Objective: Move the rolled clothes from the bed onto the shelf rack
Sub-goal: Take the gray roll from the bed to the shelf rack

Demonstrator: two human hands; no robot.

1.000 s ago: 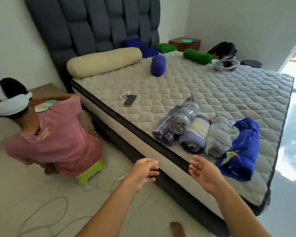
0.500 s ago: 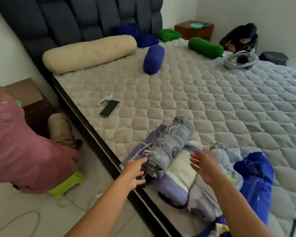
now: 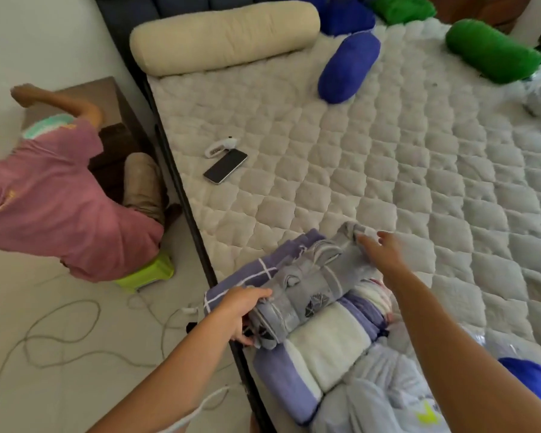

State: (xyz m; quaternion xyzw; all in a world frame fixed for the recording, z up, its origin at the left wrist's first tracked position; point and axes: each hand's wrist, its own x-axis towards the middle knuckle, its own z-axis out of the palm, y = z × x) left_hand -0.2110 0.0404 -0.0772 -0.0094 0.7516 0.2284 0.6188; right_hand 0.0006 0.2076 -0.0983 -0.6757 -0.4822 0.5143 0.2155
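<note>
Barely begun, we judge — the rolls (image 3: 320, 362) lie bottom centre on the mattress (image 3: 388, 151). Our left hand (image 3: 245, 310) grips the grey patterned roll (image 3: 310, 284) at its near end; our right hand (image 3: 384, 256) lies flat on its far end.

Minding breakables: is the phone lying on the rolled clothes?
No, the phone lies on the bare mattress, well apart from the rolled clothes.

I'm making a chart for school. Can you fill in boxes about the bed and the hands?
Left hand: grips near end of the grey patterned rolled cloth
Right hand: touches its far end
Partly under it: purple-and-white rolled cloth
Place: white quilted mattress
Also there: black flat phone
</note>
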